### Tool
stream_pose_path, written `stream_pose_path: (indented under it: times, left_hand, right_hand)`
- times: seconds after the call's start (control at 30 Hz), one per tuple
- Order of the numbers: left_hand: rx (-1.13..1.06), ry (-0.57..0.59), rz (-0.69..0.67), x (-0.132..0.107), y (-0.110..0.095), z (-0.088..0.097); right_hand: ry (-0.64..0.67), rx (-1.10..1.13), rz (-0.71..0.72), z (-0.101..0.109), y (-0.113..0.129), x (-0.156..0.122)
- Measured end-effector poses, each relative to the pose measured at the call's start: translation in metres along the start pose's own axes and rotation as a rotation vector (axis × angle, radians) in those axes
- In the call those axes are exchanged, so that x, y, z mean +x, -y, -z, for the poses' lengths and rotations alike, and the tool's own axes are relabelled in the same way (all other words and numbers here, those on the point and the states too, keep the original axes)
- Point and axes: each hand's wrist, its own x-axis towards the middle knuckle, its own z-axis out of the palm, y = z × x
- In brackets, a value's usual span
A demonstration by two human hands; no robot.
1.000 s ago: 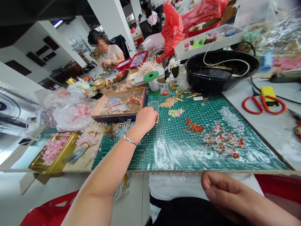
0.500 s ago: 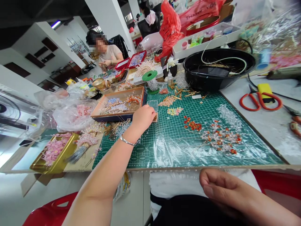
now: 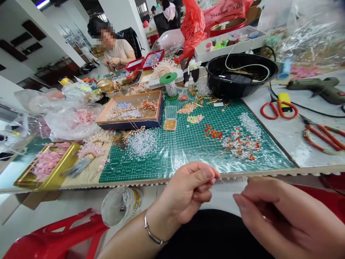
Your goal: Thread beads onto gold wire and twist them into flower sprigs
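Note:
My left hand (image 3: pixel 192 192), with a silver bangle at its wrist, is raised before the table's front edge, thumb and forefinger pinched together. Whatever lies between those fingertips is too small to make out. To its right, my right hand (image 3: pixel 285 212) is closed, thumb against curled fingers, and its contents are hidden. The hands are apart. Beyond them on the green cutting mat (image 3: pixel 178 151) sits a small clear box of gold beads (image 3: pixel 170 125), lid up. Clear beads (image 3: pixel 142 143) are heaped to its left. Orange-and-clear beaded sprays (image 3: pixel 241 144) lie on the right, near loose orange pieces (image 3: pixel 213 132).
A black basin (image 3: pixel 241 86) stands at the back right. Red-handled cutters (image 3: pixel 279 109), pliers (image 3: pixel 323 133) and a glue gun (image 3: pixel 318 88) lie on the right. A shallow box of ornaments (image 3: pixel 130 124) and a gold tin (image 3: pixel 58 167) are leftward. Another person (image 3: pixel 118 50) sits beyond.
My left hand has come back from the small bead box to the table's front edge, near my right hand. The bead box and clear beads are now uncovered. The view has shifted.

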Motion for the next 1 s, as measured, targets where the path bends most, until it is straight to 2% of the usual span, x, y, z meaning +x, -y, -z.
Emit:
stream_pose_path:
  times: [0.2,0.6,0.83,1.0]
  left_hand:
    - [-0.062,0.030,0.048,-0.012,0.003,0.001]
    - [-0.025,0.069,0.085,-0.014,0.007,-0.001]
    - [0.001,0.077,0.065,-0.015,0.008,0.000]
    - [0.008,0.066,0.025,-0.016,0.008,-0.001]
  right_hand:
    - [0.015,-0.077,0.111,-0.005,0.011,0.000]
    - [0.036,-0.167,0.150,-0.002,0.018,0.004]
    - [0.022,-0.180,0.239,0.001,0.020,0.014]
    - [0.030,-0.182,0.220,0.000,0.020,0.012]
